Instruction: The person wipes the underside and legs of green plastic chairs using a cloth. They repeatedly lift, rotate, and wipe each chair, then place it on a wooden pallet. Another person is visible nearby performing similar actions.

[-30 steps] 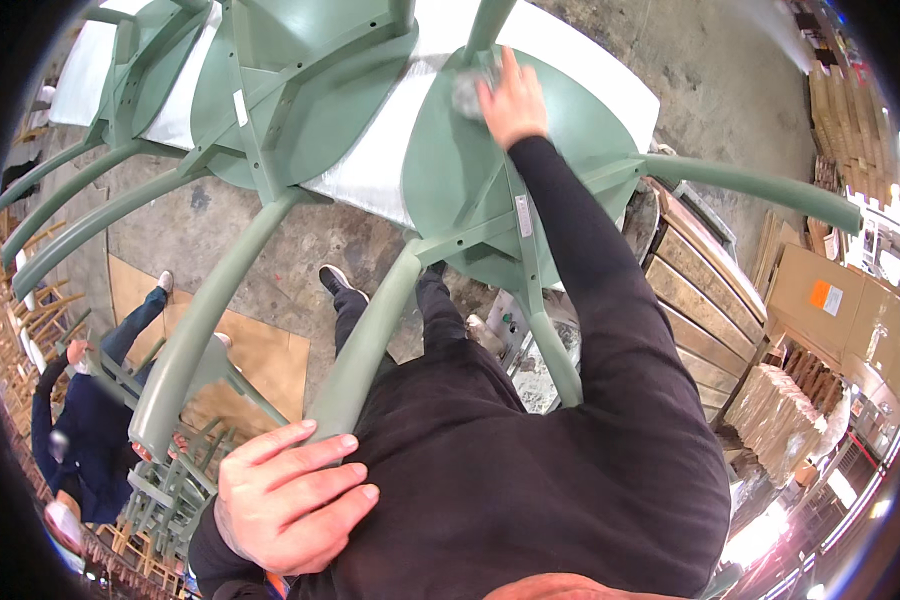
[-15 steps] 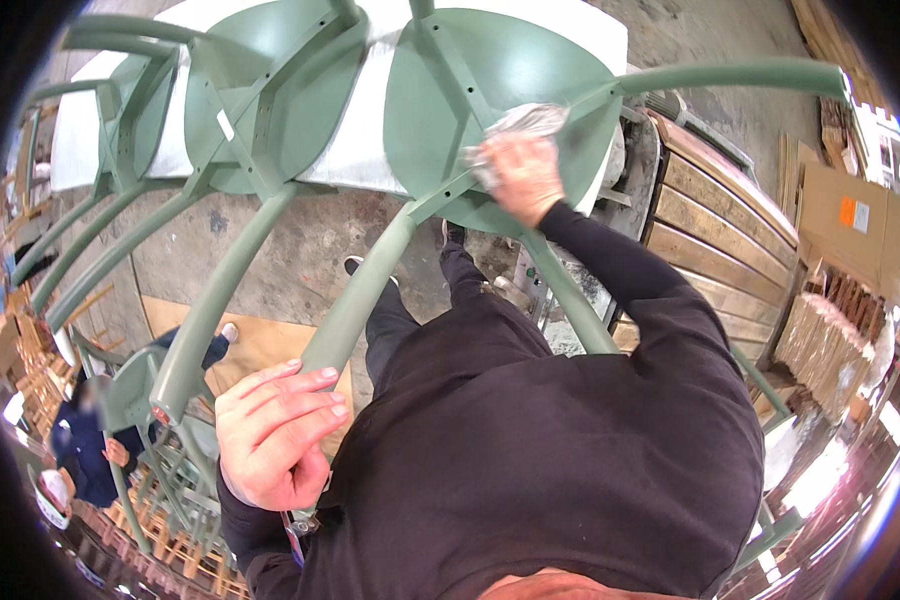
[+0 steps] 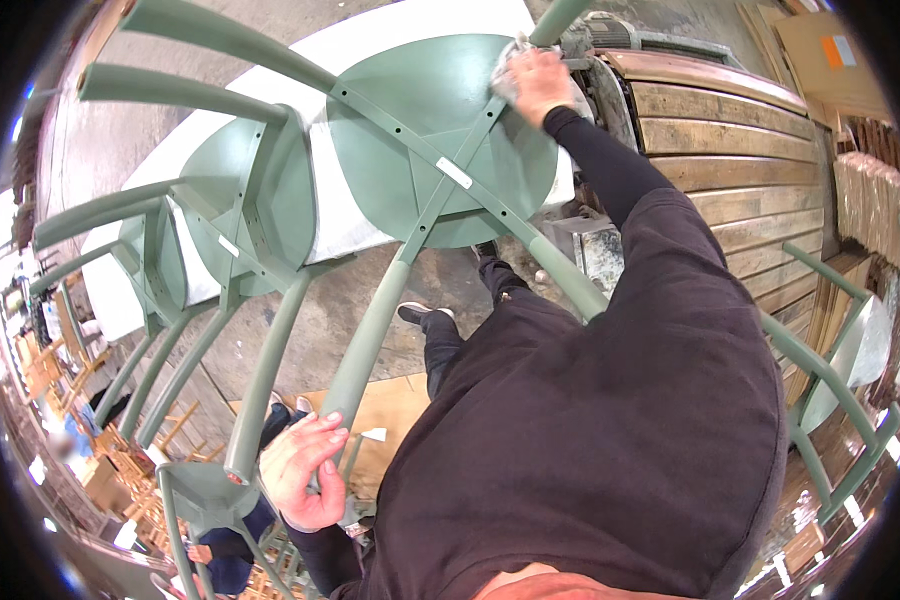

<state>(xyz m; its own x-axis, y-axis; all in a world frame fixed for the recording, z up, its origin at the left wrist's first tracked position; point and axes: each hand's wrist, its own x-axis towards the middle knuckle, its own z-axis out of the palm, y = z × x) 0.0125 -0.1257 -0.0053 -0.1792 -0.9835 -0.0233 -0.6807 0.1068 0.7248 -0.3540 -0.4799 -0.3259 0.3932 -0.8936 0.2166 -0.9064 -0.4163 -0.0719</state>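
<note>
A green chair lies upside down on a white tabletop, its legs pointing toward me. My left hand grips the end of one green leg near my waist. My right hand reaches far across the underside of the seat and presses a pale cloth against its far rim. My dark sleeve and torso hide the near right part of the chair.
Two more upturned green chairs lie in a row to the left. A wooden slatted pallet stack stands to the right, cardboard boxes behind it. Another green chair frame is at right. A person crouches at lower left.
My right hand with the cloth has slid along the seat's underside toward its far edge. My view has swung, and my left hand has closed around the leg end.
</note>
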